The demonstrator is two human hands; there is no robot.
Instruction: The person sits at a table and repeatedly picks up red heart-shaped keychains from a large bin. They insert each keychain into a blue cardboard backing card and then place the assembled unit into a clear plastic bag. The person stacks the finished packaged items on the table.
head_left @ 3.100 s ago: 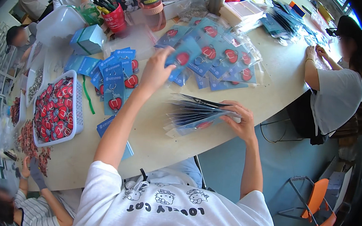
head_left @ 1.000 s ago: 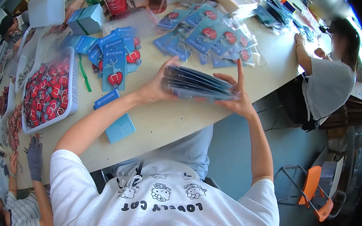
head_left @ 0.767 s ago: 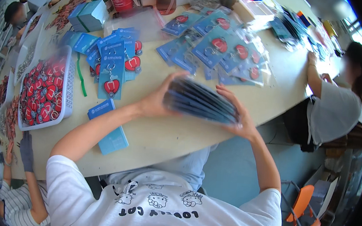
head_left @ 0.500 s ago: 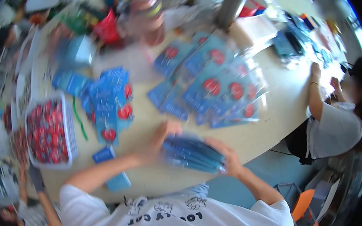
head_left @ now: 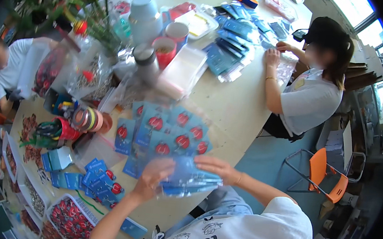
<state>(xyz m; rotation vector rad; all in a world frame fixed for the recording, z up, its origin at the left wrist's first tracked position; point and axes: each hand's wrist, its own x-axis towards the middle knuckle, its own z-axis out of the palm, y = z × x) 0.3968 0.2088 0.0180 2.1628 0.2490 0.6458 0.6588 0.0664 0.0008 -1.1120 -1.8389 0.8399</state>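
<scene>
My left hand (head_left: 156, 173) and my right hand (head_left: 219, 169) grip a stack of bagged blue cards (head_left: 190, 180) from its two sides. The stack is held above the near edge of the table and is slightly blurred. Just beyond it lie several clear-bagged blue cards (head_left: 182, 141), overlapping, each with a round red piece on it. More blue cards with red pieces (head_left: 99, 177) are spread near my left forearm. A white basket (head_left: 90, 211) full of small red and dark pieces stands beside that forearm.
A steel flask (head_left: 146, 64), a red cup (head_left: 164, 52) and a white plastic tray (head_left: 185, 68) stand beyond the cards. Rolls of tape (head_left: 87, 119) sit at the left. A co-worker (head_left: 297, 79) handles bags across the table at right. An orange chair (head_left: 318, 166) stands right.
The view has swung to the right, bringing the co-worker and the far end of the table into fuller sight. The stack stays between my two hands, now nearer the spread cards.
</scene>
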